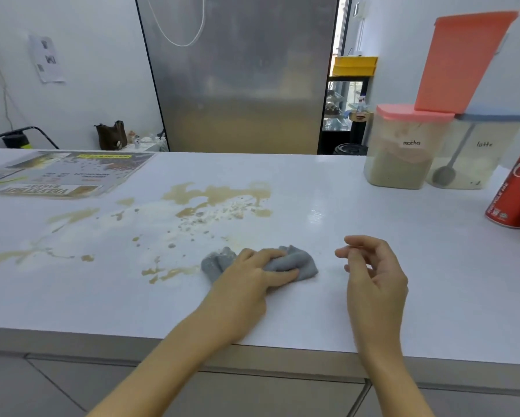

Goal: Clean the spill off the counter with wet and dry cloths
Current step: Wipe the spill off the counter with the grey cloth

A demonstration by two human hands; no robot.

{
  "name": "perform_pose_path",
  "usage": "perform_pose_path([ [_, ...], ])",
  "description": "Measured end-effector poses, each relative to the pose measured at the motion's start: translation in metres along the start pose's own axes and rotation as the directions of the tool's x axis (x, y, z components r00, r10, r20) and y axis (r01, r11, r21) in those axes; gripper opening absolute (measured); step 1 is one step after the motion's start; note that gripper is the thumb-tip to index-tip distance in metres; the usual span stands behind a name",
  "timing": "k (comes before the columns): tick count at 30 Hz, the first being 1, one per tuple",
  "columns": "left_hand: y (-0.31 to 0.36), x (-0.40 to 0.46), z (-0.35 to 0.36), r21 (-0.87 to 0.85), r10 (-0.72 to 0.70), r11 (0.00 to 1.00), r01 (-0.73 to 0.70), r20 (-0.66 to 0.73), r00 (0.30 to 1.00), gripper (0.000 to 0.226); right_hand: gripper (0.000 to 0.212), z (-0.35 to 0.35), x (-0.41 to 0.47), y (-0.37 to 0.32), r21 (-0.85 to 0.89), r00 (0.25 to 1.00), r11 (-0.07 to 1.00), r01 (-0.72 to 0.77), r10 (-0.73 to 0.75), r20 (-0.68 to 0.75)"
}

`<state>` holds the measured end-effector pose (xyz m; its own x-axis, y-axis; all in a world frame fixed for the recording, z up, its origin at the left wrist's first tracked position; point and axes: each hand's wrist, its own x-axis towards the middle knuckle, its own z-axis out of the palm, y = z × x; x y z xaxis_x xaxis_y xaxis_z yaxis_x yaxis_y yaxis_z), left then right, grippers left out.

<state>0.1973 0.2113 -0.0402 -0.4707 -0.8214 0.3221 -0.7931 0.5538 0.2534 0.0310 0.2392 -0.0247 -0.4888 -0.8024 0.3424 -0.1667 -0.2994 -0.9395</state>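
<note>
- The left hand [246,275] lies palm-down on the grey cloth [294,263], fingers curled over the bunched fabric and thumb tucked along its near edge, gripping it against the white counter [327,188].
- The cloth is crumpled into a low wad; its long axis runs left to right, roughly along the counter's front edge, with one lobe sticking out on each side of the hand.
- The right hand [373,266] hovers just to the right of the cloth, apart from it, fingers loosely curled with thumb and forefinger close together, holding nothing.
- The brown spill [216,195] spreads behind and to the left of the cloth; its nearest streaks reach almost to the cloth's left lobe, with crumbs scattered through it.
- Far behind the cloth to the left, a laminated menu sheet [63,173] lies flat.
- Far right of the cloth stand a container marked "mocha" [403,152], one marked "latte" [475,158] and a red soda can [517,191].
</note>
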Motion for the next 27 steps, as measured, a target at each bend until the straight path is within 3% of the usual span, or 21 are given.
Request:
perform_pose_path([
  [5, -0.082, 0.035, -0.024, -0.010, -0.221, 0.975, 0.222, -0.156, 0.963, 0.059, 0.021, 0.000, -0.002, -0.002, -0.048, 0.997, 0.999, -0.013, 0.016, 0.074],
  [8, -0.063, 0.026, -0.041, -0.095, -0.172, 0.984, 0.149, -0.323, 0.931, 0.056, 0.022, -0.001, -0.002, -0.001, -0.039, 0.997, 0.999, -0.019, 0.021, 0.069],
  [9, -0.048, 0.016, -0.046, -0.113, -0.111, 0.990, 0.079, -0.316, 0.942, 0.055, 0.022, 0.001, -0.002, -0.001, -0.041, 0.997, 0.999, -0.017, 0.020, 0.073],
  [11, -0.018, -0.011, -0.044, -0.123, 0.039, 0.991, -0.059, -0.159, 0.986, 0.058, 0.022, 0.003, -0.002, 0.000, -0.055, 0.996, 0.998, -0.006, 0.011, 0.094],
  [13, -0.011, -0.037, -0.032, -0.118, 0.105, 0.988, -0.098, 0.051, 0.993, 0.063, 0.022, 0.004, -0.003, 0.000, -0.066, 0.995, 0.998, 0.008, -0.001, 0.104],
  [14, -0.017, -0.043, -0.030, -0.108, 0.090, 0.991, -0.081, 0.074, 0.993, 0.064, 0.022, 0.005, -0.003, 0.000, -0.069, 0.995, 0.998, 0.011, -0.004, 0.102],
  [18, -0.064, -0.010, -0.034, 0.087, -0.143, 0.986, 0.144, -0.012, 0.990, 0.067, 0.023, 0.006, -0.003, 0.000, -0.070, 0.995, 0.998, -0.003, 0.010, 0.096],
  [20, -0.067, 0.008, -0.034, 0.091, -0.247, 0.965, 0.248, -0.021, 0.969, 0.066, 0.023, 0.005, -0.004, 0.000, -0.067, 0.995, 0.998, -0.004, 0.010, 0.097],
  [23, -0.043, -0.008, -0.031, 0.091, -0.081, 0.993, 0.077, 0.036, 0.996, 0.061, 0.022, 0.004, -0.004, -0.001, -0.095, 0.990, 0.995, 0.018, -0.004, 0.144],
  [25, -0.030, -0.037, -0.031, -0.007, 0.070, 0.998, -0.070, 0.006, 0.998, 0.060, 0.020, 0.006, -0.004, 0.001, -0.204, 0.948, 0.974, 0.096, -0.026, 0.318],
  [27, -0.036, -0.047, -0.034, -0.106, 0.090, 0.990, -0.088, 0.014, 0.996, 0.059, 0.025, 0.010, -0.005, 0.000, -0.299, 0.863, 0.932, 0.204, -0.027, 0.505],
])
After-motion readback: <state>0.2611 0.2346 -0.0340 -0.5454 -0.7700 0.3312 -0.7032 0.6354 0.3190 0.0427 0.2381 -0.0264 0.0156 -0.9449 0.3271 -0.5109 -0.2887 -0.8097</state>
